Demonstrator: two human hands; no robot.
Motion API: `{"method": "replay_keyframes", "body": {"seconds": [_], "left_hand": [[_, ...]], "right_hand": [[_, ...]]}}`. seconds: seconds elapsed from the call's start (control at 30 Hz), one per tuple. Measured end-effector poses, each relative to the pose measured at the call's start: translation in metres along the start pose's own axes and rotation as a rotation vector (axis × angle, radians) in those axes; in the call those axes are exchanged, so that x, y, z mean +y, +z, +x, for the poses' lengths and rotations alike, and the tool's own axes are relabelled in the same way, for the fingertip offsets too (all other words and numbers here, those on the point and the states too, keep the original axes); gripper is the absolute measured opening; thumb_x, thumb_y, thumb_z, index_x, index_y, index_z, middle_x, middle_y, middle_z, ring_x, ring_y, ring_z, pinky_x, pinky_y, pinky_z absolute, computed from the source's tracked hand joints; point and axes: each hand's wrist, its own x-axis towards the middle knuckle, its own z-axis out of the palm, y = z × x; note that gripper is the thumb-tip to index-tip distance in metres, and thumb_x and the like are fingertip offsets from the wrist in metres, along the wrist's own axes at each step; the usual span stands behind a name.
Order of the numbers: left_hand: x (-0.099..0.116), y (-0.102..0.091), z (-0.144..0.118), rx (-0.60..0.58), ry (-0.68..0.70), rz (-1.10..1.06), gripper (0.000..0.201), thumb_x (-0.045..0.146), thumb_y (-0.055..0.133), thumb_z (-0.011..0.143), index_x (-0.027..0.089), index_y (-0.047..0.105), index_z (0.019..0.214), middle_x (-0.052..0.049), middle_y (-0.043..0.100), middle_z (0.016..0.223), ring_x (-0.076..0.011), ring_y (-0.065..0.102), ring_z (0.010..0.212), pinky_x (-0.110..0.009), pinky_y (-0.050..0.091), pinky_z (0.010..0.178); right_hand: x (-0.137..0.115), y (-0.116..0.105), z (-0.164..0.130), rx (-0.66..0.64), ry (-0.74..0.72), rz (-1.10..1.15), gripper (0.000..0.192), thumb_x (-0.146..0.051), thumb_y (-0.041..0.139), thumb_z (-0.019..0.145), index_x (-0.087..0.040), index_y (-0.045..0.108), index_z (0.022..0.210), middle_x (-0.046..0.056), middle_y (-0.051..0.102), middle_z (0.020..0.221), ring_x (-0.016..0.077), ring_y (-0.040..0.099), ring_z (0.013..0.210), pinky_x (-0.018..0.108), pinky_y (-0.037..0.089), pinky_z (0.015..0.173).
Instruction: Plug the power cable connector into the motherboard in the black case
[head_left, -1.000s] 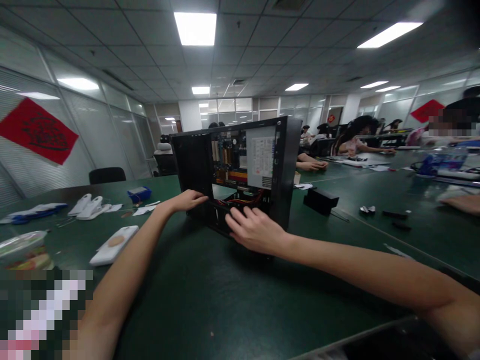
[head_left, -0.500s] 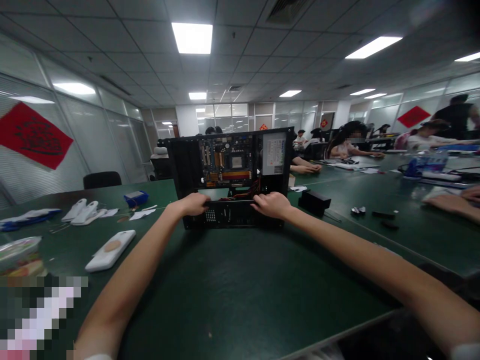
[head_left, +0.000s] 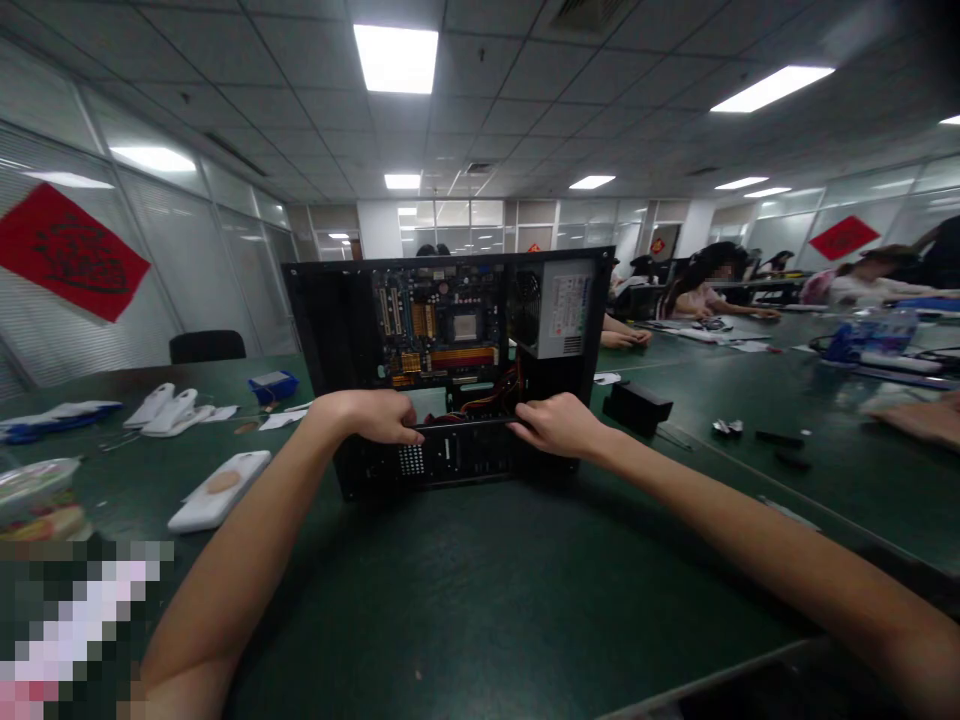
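Note:
In front of me a black computer case (head_left: 330, 330) is tipped up on the green table, its open side facing me. Inside it I see a motherboard (head_left: 442, 320), a silver power supply (head_left: 564, 308) at the upper right and a bundle of cables (head_left: 501, 392) below. My left hand (head_left: 375, 415) is closed over the near panel's top edge, left of its middle. My right hand (head_left: 559, 425) grips the same edge farther right. The fingertips of both hands are partly hidden behind that edge.
Left lie a white power bank-like block (head_left: 221, 490), white plastic pieces (head_left: 169, 410), a blue box (head_left: 273, 387) and a clear food tub (head_left: 41, 495). To the right are a black box-shaped part (head_left: 637, 408) and small black bits (head_left: 780, 438). Other people sit along the table.
The computer case has come nearer and appears larger, its near edge lower in view. Both my hands have moved with it, keeping their hold.

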Motion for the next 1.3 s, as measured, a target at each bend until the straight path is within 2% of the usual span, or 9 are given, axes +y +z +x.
{"method": "replay_keyframes", "body": {"seconds": [0.13, 0.27, 0.37, 0.57, 0.7, 0.87, 1.0, 1.13, 1.3], "left_hand": [[0.008, -0.015, -0.007, -0.043, -0.050, -0.044, 0.050, 0.056, 0.051, 0.094, 0.017, 0.078, 0.111, -0.010, 0.077, 0.105, -0.0220, 0.067, 0.085, -0.026, 0.048, 0.069], [0.015, -0.041, -0.012, 0.190, -0.012, -0.109, 0.051, 0.054, 0.048, 0.094, 0.018, 0.076, 0.117, -0.008, 0.076, 0.112, -0.0217, 0.067, 0.094, -0.026, 0.049, 0.079], [0.016, -0.050, -0.018, 0.342, 0.057, -0.161, 0.052, 0.052, 0.046, 0.095, 0.020, 0.073, 0.126, -0.007, 0.074, 0.122, -0.0218, 0.066, 0.104, -0.026, 0.049, 0.089], [0.003, -0.038, -0.024, 0.187, -0.010, -0.159, 0.056, 0.057, 0.049, 0.094, 0.020, 0.072, 0.128, -0.008, 0.074, 0.124, -0.0226, 0.067, 0.105, -0.026, 0.048, 0.087], [-0.002, -0.036, -0.019, 0.164, -0.013, -0.151, 0.061, 0.059, 0.049, 0.094, 0.018, 0.066, 0.135, -0.009, 0.071, 0.130, -0.0233, 0.065, 0.110, -0.026, 0.048, 0.091], [0.003, -0.035, -0.012, 0.278, 0.053, -0.126, 0.083, 0.064, 0.061, 0.085, 0.019, 0.046, 0.152, -0.011, 0.060, 0.145, -0.0273, 0.060, 0.123, -0.031, 0.046, 0.100], [0.017, -0.036, -0.005, 0.383, 0.210, -0.155, 0.076, 0.059, 0.066, 0.084, 0.018, 0.051, 0.146, -0.010, 0.065, 0.136, -0.0271, 0.063, 0.116, -0.033, 0.047, 0.097], [0.036, -0.040, -0.006, 0.461, 0.369, -0.228, 0.053, 0.053, 0.064, 0.089, 0.016, 0.062, 0.127, -0.009, 0.071, 0.112, -0.0235, 0.066, 0.097, -0.032, 0.050, 0.085], [0.052, -0.042, -0.022, 0.582, 0.431, -0.257, 0.060, 0.059, 0.073, 0.081, 0.016, 0.057, 0.120, -0.009, 0.068, 0.111, -0.0241, 0.065, 0.096, -0.033, 0.051, 0.081]], "right_hand": [[-0.014, -0.027, 0.016, 0.004, -0.002, 0.079, 0.055, -0.058, 0.035, 0.106, -0.016, 0.070, 0.099, 0.014, 0.077, 0.097, 0.0262, 0.072, 0.087, 0.030, 0.037, 0.066], [-0.037, -0.052, 0.060, 0.080, -0.145, 0.232, 0.045, -0.053, 0.047, 0.102, -0.016, 0.068, 0.118, 0.013, 0.075, 0.113, 0.0265, 0.071, 0.097, 0.030, 0.041, 0.068], [-0.049, -0.062, 0.094, -0.039, -0.190, 0.342, 0.045, -0.056, 0.054, 0.098, -0.018, 0.074, 0.115, 0.012, 0.077, 0.108, 0.0265, 0.071, 0.093, 0.030, 0.042, 0.067], [-0.046, -0.051, 0.121, -0.299, -0.235, 0.428, 0.038, -0.047, 0.066, 0.090, -0.018, 0.080, 0.110, 0.011, 0.079, 0.102, 0.0220, 0.069, 0.087, 0.027, 0.043, 0.067], [-0.029, -0.051, 0.116, -0.300, -0.311, 0.646, 0.032, -0.025, 0.064, 0.089, -0.013, 0.077, 0.115, 0.008, 0.078, 0.099, 0.0156, 0.067, 0.081, 0.023, 0.045, 0.068], [-0.008, -0.103, 0.082, -0.136, -0.202, 0.898, 0.036, -0.022, 0.049, 0.098, -0.011, 0.068, 0.127, 0.008, 0.075, 0.101, 0.0130, 0.065, 0.077, 0.023, 0.049, 0.066], [0.004, -0.142, 0.045, 0.077, -0.167, 0.797, 0.042, -0.044, 0.053, 0.100, -0.010, 0.073, 0.118, 0.004, 0.072, 0.094, 0.0124, 0.061, 0.079, 0.023, 0.047, 0.068], [0.012, -0.151, 0.024, -0.028, -0.112, 0.641, 0.050, -0.059, 0.058, 0.095, -0.013, 0.075, 0.090, -0.001, 0.062, 0.068, 0.0095, 0.053, 0.061, 0.022, 0.036, 0.055], [0.008, -0.156, 0.014, -0.029, -0.109, 0.564, 0.052, -0.066, 0.059, 0.093, -0.017, 0.069, 0.076, -0.002, 0.056, 0.061, 0.0075, 0.046, 0.054, 0.024, 0.030, 0.051]]}}
